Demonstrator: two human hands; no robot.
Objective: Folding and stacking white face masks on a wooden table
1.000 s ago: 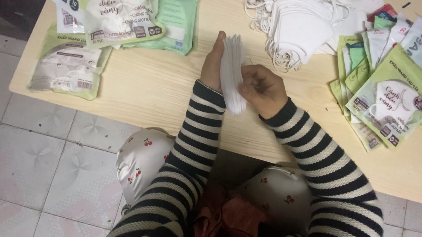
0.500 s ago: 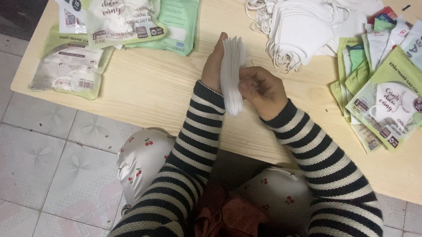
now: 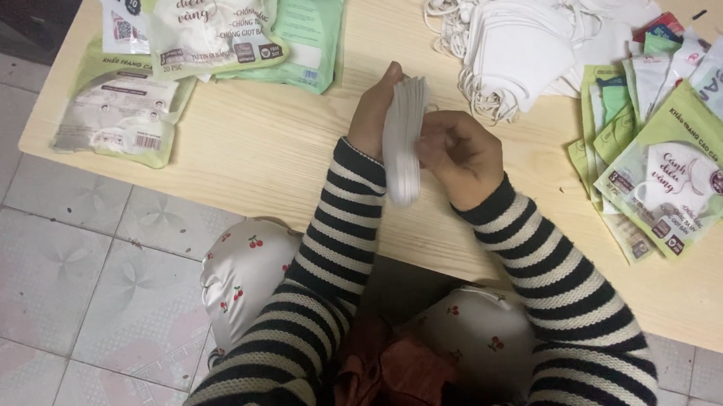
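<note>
Left hand: the left hand stood flat and upright against the near side of the masks, fingers straight, thumb hidden; it acted as a backstop, probably to keep the stack square.
Right hand: the right hand was curled, fingers closed on the stack's other face, pinching it against the left palm.
Masks: a thin stack of white folded masks, held on edge between both hands, above the middle of the table and clear of its top.
Axis: the stack's long axis ran away from the person, top end toward the far pile, lower end hanging toward the table's near edge.
Why on edge: held so, the edges could likely be evened; that is a judgement.
Left of table: filled green-and-white packets lay flat, well apart from the hands.
Right of table: more packets lay fanned out, near the right sleeve.
Pile: loose white masks with ear loops lay heaped beyond the hands.
</note>
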